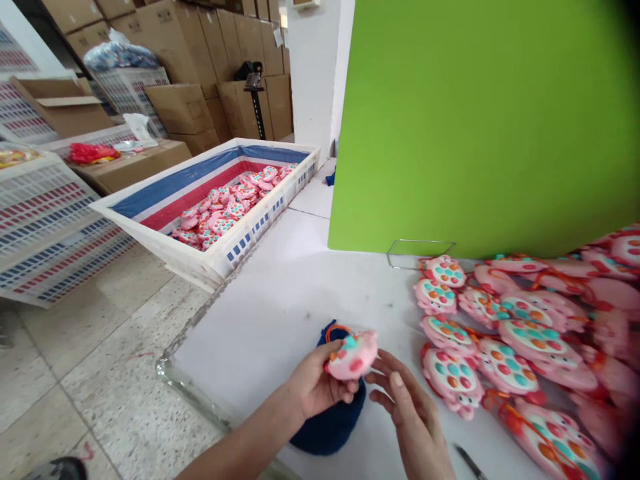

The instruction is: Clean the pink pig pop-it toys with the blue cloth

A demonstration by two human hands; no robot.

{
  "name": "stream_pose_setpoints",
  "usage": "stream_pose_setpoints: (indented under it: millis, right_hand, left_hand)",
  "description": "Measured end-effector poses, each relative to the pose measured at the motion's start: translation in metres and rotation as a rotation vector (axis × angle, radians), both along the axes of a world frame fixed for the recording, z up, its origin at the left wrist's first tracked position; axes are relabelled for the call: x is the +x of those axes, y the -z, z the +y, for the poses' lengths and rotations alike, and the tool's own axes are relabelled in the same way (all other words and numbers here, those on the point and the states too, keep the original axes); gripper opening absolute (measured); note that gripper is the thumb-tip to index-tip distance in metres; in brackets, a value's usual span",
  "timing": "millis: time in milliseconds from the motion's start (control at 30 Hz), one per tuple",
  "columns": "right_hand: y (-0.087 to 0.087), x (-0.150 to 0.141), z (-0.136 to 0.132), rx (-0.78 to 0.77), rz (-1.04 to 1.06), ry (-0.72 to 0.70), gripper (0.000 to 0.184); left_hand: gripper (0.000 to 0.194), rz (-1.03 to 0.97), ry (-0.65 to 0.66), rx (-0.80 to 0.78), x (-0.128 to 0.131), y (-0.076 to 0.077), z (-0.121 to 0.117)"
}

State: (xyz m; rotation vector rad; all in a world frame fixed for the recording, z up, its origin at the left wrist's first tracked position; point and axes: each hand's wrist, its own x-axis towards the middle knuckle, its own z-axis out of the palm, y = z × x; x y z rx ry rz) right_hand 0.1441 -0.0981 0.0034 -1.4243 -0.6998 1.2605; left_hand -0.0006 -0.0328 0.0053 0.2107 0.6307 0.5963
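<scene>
A pink pop-button toy with teal and orange buttons and an orange cord is gripped by my left hand, thumb on top and fingers underneath. Just right of it, my right hand has its fingers apart and holds nothing; its fingertips come close to the toy, and I cannot tell whether they touch. Under both hands lies a dark blue cloth, round in outline, on the white table. Several similar pink toys are heaped to the right of my right hand.
A thin dark tool, perhaps a knife, lies near the front edge. A green board stands behind, with a wire frame at its foot. To the left, a white crate holds many pink toys. Cardboard boxes are stacked beyond.
</scene>
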Motion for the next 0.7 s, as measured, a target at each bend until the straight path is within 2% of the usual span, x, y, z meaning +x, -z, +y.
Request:
stream_pose_setpoints:
  millis: [33, 100, 233, 367, 467, 533, 700]
  right_hand:
    - [0.000, -0.001, 0.000, 0.001, -0.020, 0.003, 0.047]
    - [-0.001, -0.003, 0.000, 0.003, -0.075, -0.002, 0.047]
    - [-0.005, -0.004, 0.001, 0.057, -0.165, -0.041, 0.043]
    - [-0.006, -0.004, 0.002, 0.118, -0.210, -0.091, 0.037]
    - [-0.003, -0.005, 0.001, 0.142, -0.243, -0.092, 0.035]
    - [0.000, -0.004, 0.001, 0.152, -0.270, -0.057, 0.036]
    - [0.005, 0.002, -0.001, 0.099, -0.361, -0.012, 0.039]
  left_hand:
    - [0.028, -0.116, 0.044, -0.127, -0.002, 0.003, 0.000]
    - [0.023, -0.304, 0.073, -0.275, -0.007, 0.008, -0.004]
    - [0.015, -0.462, 0.049, -0.330, -0.014, 0.009, -0.015]
    - [0.019, -0.506, 0.102, -0.325, -0.014, 0.005, -0.022]
    - [0.035, -0.529, 0.204, -0.302, -0.012, 0.005, -0.024]
    - [0.040, -0.518, 0.236, -0.308, -0.011, 0.006, -0.025]
    - [0.021, -0.358, 0.173, -0.315, -0.014, 0.005, -0.023]
